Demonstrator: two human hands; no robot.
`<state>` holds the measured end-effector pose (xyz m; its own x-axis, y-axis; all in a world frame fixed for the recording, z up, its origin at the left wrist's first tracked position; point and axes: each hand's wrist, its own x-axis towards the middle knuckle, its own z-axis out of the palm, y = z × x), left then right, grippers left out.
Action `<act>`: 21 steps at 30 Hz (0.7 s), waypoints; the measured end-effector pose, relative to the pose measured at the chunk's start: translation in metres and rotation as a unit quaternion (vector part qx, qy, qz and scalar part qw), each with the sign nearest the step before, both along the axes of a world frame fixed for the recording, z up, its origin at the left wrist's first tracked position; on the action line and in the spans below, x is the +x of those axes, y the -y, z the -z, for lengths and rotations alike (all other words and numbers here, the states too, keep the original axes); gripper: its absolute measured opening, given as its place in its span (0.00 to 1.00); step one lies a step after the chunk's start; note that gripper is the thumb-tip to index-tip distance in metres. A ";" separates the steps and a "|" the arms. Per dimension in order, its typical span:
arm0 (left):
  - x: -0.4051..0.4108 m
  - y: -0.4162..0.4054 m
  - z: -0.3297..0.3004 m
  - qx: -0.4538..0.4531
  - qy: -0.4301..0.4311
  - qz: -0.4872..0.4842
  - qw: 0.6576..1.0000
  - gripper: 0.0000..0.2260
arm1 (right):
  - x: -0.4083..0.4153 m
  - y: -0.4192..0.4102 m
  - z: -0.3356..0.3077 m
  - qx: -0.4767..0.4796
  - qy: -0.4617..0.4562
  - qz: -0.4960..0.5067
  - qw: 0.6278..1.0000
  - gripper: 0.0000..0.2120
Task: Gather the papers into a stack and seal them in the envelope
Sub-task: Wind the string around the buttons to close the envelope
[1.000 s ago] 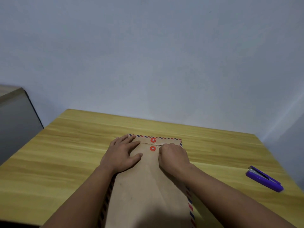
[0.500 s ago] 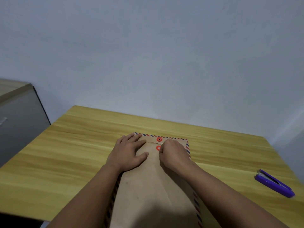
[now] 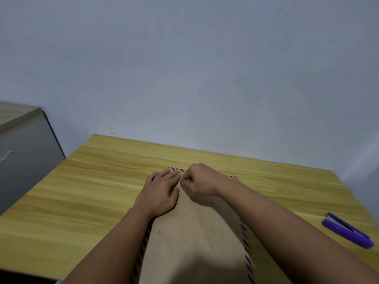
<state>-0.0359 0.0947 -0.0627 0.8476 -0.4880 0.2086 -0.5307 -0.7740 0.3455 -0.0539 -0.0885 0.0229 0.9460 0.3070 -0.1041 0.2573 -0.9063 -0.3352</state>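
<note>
Brown envelope lying lengthwise on the wooden table. Left hand flat, fingers spread, pressing its far end; right hand curled with fingertips pinched together, hiding the closure. Purple stapler well apart at right; grey cabinet at left.

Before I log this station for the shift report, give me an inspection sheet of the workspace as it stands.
Surface: yellow wood-grain table, bare apart from the items below.
Job's things: brown envelope with red-and-blue striped edges lies flat, far end under both hands; no loose papers seen.
Clutter: purple stapler near the table's right edge, apart from the envelope.
Grippers: left hand flat, pressing the envelope; right hand curled, fingers pinched at the closure, which is hidden.
Cables: nothing seen.
Surroundings: plain pale wall; grey cabinet left of the table.
</note>
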 end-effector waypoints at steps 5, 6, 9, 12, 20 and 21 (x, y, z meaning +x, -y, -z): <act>-0.002 0.001 -0.003 -0.011 -0.002 0.000 1.000 0.26 | 0.031 0.008 -0.017 -0.054 0.047 -0.041 0.997 0.14; -0.001 0.001 -0.002 -0.015 -0.003 0.003 1.000 0.26 | 0.038 0.009 -0.018 -0.075 0.054 -0.046 0.995 0.14; -0.002 0.001 -0.004 -0.010 -0.004 0.006 1.000 0.27 | 0.054 0.015 -0.016 -0.127 0.072 -0.056 0.988 0.12; -0.003 0.001 -0.006 -0.003 -0.001 0.006 1.000 0.25 | 0.068 0.024 -0.009 -0.149 0.083 -0.048 0.984 0.11; -0.004 0.003 -0.007 0.004 -0.004 0.010 1.000 0.24 | 0.082 0.029 -0.010 0.129 0.042 0.102 0.985 0.13; -0.004 0.003 -0.007 0.005 -0.004 0.010 1.000 0.24 | 0.084 0.028 -0.010 0.212 0.014 0.149 0.966 0.12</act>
